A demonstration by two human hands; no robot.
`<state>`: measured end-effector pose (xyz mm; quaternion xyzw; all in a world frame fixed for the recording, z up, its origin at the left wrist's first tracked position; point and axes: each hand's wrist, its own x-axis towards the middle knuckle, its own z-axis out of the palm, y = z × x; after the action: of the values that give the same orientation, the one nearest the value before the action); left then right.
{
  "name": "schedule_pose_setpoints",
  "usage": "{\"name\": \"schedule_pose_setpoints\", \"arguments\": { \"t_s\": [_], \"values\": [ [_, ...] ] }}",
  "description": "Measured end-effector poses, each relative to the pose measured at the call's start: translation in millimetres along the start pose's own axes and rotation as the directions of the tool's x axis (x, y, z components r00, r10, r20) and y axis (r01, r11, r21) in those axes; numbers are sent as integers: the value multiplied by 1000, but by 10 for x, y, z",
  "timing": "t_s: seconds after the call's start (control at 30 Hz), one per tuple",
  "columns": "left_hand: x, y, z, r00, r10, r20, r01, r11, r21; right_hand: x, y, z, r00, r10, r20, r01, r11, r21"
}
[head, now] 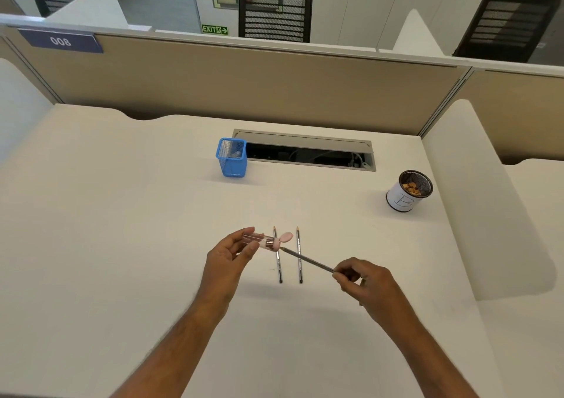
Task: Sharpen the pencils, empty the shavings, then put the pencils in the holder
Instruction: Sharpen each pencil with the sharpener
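Note:
My left hand (pixel 233 256) grips a pink sharpener (pixel 268 241) with a clear barrel, held above the desk. My right hand (pixel 363 278) pinches the back end of a dark pencil (pixel 308 260), whose tip points at the sharpener's mouth and nearly touches it. Two more pencils lie side by side on the desk under it, the left pencil (pixel 278 263) and the right pencil (pixel 299 263), tips pointing away from me. A blue mesh holder (pixel 232 159) stands at the back centre. A white-wrapped mesh cup (pixel 407 195) with brown shavings inside stands at the right.
An open cable tray (pixel 308 152) with wires is cut into the desk behind the holder. Beige partition panels (pixel 244 77) close the back and both sides. Black office chairs (pixel 274 7) stand beyond the partition.

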<state>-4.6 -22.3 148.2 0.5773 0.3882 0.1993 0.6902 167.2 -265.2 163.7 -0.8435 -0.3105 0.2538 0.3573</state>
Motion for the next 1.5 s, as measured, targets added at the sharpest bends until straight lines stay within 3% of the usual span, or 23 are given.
{"name": "schedule_pose_setpoints", "arguments": {
  "t_s": [0.23,0.5,0.67,0.8,1.03,1.27,1.5],
  "values": [
    [-36,-46,-44,1000,-18,-2,18,999,-29,-64,-92,12,998,-54,-36,55,998,43],
    [-74,46,-56,999,-16,49,21,995,-97,-71,-211,114,953,-186,-238,208,976,69],
    [-102,173,-67,994,21,109,-8,993,-119,-39,-250,115,928,-178,-327,238,960,151],
    [-126,239,-81,986,66,155,-58,997,-56,-3,-227,-1,961,-127,-245,195,940,280],
    [-114,214,-84,983,71,168,-64,997,-48,83,-267,-103,998,62,1,-55,885,461],
    [-144,204,-29,993,86,77,-79,993,-86,22,-355,6,998,-32,-56,56,851,522],
    [-69,259,-23,993,76,86,-67,993,-99,12,-445,-19,985,-48,-165,125,858,499]
  ]
}}
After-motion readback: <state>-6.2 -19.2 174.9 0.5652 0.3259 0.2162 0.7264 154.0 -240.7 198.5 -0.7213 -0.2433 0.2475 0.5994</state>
